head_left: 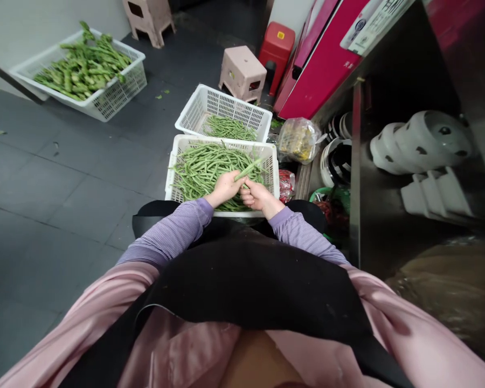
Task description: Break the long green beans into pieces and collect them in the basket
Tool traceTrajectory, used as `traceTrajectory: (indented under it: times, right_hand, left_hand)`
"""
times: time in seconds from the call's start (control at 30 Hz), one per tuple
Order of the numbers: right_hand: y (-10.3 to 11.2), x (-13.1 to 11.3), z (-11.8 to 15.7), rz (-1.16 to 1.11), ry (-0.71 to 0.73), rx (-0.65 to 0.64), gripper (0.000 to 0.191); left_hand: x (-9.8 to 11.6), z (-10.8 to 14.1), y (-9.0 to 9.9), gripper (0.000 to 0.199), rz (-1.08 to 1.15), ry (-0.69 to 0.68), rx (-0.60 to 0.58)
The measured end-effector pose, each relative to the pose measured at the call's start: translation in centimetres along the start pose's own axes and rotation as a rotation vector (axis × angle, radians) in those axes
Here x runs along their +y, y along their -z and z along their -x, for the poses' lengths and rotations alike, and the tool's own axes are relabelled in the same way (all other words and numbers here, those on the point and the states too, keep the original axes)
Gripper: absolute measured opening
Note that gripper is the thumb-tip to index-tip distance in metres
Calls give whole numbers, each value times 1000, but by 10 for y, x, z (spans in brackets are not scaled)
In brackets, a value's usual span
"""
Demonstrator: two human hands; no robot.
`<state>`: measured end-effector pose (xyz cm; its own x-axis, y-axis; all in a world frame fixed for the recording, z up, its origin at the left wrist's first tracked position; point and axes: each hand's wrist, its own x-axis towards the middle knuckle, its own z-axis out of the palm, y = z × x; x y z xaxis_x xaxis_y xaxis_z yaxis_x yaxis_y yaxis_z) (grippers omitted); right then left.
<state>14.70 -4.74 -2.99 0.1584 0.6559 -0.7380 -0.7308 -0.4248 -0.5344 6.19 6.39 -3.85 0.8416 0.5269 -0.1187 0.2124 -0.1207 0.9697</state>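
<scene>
Both hands meet over the right part of a white plastic basket [172,172] heaped with long green beans [206,164]. My left hand [227,187] is closed around a small bunch of green beans [248,169], whose ends stick out up and to the right. Close against it, my right hand [258,195] has its fingers curled in a pinch at the near end of the bunch. What lies between the right fingertips is mostly hidden. Behind this basket stands a second white basket [189,110] holding fewer green beans [230,128].
A white basket of thick green stalks [83,73] stands at the far left. Pale stools [242,70] and a red stool [277,48] are beyond the baskets. At the right are a bagged yellow item [299,141], stacked containers [337,161] and a metal shelf [355,178].
</scene>
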Motion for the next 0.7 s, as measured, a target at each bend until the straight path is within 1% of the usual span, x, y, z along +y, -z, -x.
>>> traceTrajectory:
  times: [0.1, 0.13, 0.17, 0.2, 0.23, 0.3, 0.33, 0.37, 0.4, 0.47, 0.5, 0.57, 0.63, 0.67, 0.7]
  right_hand:
    - [11, -7, 13, 137, -75, -148, 38]
    - [14, -8, 17, 167, -82, -175, 37]
    - [16, -8, 20, 176, -75, -174, 36]
    - [17, -7, 21, 164, -52, -147, 36]
    - [16, -5, 22, 128, -8, -97, 37]
    - [15, -3, 20, 12, 127, 33, 40]
    - [14, -3, 18, -49, 203, 92, 40]
    - [13, -4, 15, -100, 276, 139, 41]
    - [13, -5, 13, -136, 344, 171, 42]
    - [15, -9, 10, -160, 444, 195, 42]
    - [17, -11, 8, -150, 480, 194, 41]
    - [20, -13, 6, -94, 526, 178, 41]
    - [22, -14, 2, -2, 564, 181, 41]
    - [24, -14, 1, 53, 592, 216, 41]
    - [25, -14, -1, 120, 633, 288, 40]
  left_hand:
    - [9, 1, 12, 26, 139, 18, -316]
    - [10, 1, 15, 27, 173, 38, -388]
    - [10, 0, 16, 27, 185, 52, -408]
    - [8, -1, 15, 26, 176, 55, -375]
    - [6, -3, 13, 24, 155, 50, -295]
    - [0, -6, 9, 21, 111, 43, -73]
    - [-2, -7, 6, 24, 103, 66, 10]
    - [-3, -8, 4, 29, 105, 109, 46]
    - [-3, -8, 3, 35, 116, 166, 33]
    - [-1, -5, 2, 42, 148, 269, -82]
    - [1, -4, 2, 43, 164, 298, -139]
    - [5, 0, 3, 42, 185, 322, -222]
    - [7, 2, 4, 41, 191, 337, -273]
    - [8, 2, 5, 40, 195, 338, -296]
    - [8, 3, 6, 38, 204, 331, -319]
